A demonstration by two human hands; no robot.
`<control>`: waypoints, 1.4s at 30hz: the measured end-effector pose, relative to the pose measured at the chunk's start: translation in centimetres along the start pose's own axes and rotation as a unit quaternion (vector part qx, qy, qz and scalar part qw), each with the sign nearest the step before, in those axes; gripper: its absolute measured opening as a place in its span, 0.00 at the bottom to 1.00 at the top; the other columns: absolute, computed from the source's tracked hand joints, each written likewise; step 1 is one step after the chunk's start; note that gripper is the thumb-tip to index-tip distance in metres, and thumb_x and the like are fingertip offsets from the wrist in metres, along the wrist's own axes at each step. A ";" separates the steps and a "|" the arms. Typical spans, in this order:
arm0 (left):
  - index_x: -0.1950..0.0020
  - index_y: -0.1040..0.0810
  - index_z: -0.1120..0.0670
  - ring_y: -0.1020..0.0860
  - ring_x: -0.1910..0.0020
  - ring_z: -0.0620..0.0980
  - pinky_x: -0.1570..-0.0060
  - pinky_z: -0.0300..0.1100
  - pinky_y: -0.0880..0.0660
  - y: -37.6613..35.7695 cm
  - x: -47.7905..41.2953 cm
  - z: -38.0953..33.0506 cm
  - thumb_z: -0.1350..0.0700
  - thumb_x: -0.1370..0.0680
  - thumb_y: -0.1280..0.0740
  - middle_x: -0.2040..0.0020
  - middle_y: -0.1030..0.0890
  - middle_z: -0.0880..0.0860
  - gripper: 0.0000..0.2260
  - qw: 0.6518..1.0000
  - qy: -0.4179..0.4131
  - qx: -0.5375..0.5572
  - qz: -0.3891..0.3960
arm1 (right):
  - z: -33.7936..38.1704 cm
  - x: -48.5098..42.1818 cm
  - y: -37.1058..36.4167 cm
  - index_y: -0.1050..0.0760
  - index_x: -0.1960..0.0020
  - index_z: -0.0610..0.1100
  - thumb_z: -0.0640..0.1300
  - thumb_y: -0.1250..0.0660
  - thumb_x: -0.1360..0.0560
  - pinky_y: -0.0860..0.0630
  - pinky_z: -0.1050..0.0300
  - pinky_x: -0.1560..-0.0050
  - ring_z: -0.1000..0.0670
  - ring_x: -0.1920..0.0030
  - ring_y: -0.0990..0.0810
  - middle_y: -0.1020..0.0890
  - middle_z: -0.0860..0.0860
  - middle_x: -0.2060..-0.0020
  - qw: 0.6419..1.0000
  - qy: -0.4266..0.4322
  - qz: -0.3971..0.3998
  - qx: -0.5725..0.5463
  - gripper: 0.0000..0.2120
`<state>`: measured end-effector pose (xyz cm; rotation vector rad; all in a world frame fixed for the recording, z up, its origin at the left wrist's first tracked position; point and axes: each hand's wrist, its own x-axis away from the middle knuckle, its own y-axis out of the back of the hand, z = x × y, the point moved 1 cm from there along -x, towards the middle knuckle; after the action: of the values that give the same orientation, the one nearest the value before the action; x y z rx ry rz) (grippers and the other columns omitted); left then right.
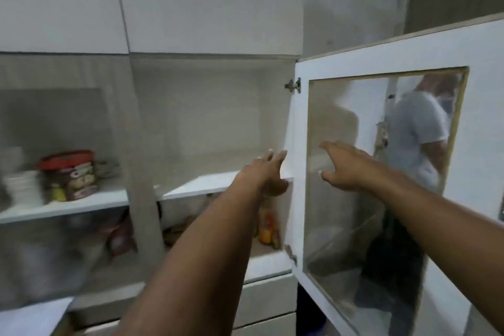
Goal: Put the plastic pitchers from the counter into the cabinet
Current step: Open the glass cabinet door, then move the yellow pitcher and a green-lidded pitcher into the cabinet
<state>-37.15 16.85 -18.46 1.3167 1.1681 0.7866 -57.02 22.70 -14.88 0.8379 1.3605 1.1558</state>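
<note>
Both your hands are spread and hold nothing: the left hand (266, 172) nearer the bare upper shelf (207, 184), the right hand (345, 166) before the open door (381, 166). No pitchers in view; judging so, they lie behind you.

A red-lidded tub (68, 174) stands beside stacked white bowls (23, 187).

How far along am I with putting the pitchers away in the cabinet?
Done: the glass cabinet door stands open. In hand: nothing; the left hand reaches toward the bare upper shelf and the right hand is spread in front of the door glass, both empty. Left: no pitcher shows on the shelf or anywhere in view, so all placing seems to remain.
</note>
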 end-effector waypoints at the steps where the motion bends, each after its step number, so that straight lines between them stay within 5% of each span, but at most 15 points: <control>1: 0.17 0.55 0.44 0.43 0.19 0.59 0.24 0.58 0.40 0.3 1.9 3.1 0.45 0.21 0.36 0.16 0.52 0.53 0.39 0.999 0.035 -0.004 0.003 | 2.8 -0.6 -1.0 0.45 0.21 0.48 0.54 0.35 0.24 0.33 0.46 0.30 0.41 0.26 0.34 0.35 0.44 0.24 0.999 0.033 0.009 -0.016 0.36; 9: 0.18 0.56 0.42 0.44 0.19 0.59 0.24 0.58 0.40 3.7 20.0 25.6 0.44 0.24 0.33 0.16 0.52 0.54 0.42 0.950 0.312 -0.009 0.011 | 28.8 -2.4 -7.3 0.39 0.23 0.46 0.52 0.33 0.26 0.33 0.51 0.29 0.43 0.27 0.31 0.30 0.45 0.26 0.951 0.277 0.086 -0.109 0.34; 16: 0.18 0.55 0.43 0.42 0.20 0.59 0.25 0.61 0.39 6.4 32.4 38.6 0.45 0.23 0.34 0.16 0.49 0.52 0.40 0.898 0.440 0.004 -0.022 | 48.0 -3.5 -11.3 0.33 0.27 0.47 0.53 0.31 0.26 0.28 0.50 0.36 0.43 0.33 0.26 0.24 0.44 0.33 0.896 0.397 0.125 -0.153 0.30; 21: 0.18 0.54 0.42 0.39 0.21 0.59 0.26 0.59 0.36 6.2 39.0 47.5 0.44 0.27 0.35 0.17 0.45 0.54 0.42 0.859 0.512 0.016 -0.014 | 59.1 -4.9 -14.4 0.29 0.30 0.45 0.52 0.32 0.27 0.27 0.54 0.42 0.43 0.38 0.23 0.21 0.43 0.36 0.869 0.440 0.157 -0.164 0.27; 30: 0.17 0.49 0.55 0.34 0.24 0.60 0.29 0.49 0.34 0.7 46.8 59.6 0.49 0.22 0.34 0.22 0.34 0.61 0.37 0.787 0.609 0.084 -0.055 | 74.8 -7.0 -24.3 0.26 0.32 0.47 0.52 0.31 0.27 0.24 0.49 0.39 0.45 0.40 0.21 0.21 0.45 0.37 0.832 0.449 0.266 -0.188 0.25; 36: 0.22 0.40 0.61 0.30 0.28 0.62 0.35 0.48 0.31 -5.1 49.3 67.6 0.49 0.21 0.33 0.24 0.31 0.63 0.32 0.680 0.703 0.174 -0.116 | 85.8 -9.2 -34.2 0.29 0.31 0.42 0.49 0.31 0.26 0.27 0.55 0.44 0.43 0.38 0.23 0.23 0.42 0.35 0.804 0.440 0.336 -0.219 0.26; 42: 0.29 0.29 0.58 0.25 0.32 0.60 0.38 0.47 0.28 -11.5 48.7 74.5 0.40 0.26 0.29 0.30 0.24 0.59 0.32 0.501 0.787 0.251 -0.259 | 97.1 -10.9 -45.9 0.35 0.27 0.37 0.50 0.30 0.27 0.28 0.50 0.40 0.39 0.33 0.27 0.28 0.39 0.31 0.779 0.391 0.433 -0.232 0.33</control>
<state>44.75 38.19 -48.25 0.1105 3.2540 1.1811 45.81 16.52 -47.01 0.6158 1.1907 2.6729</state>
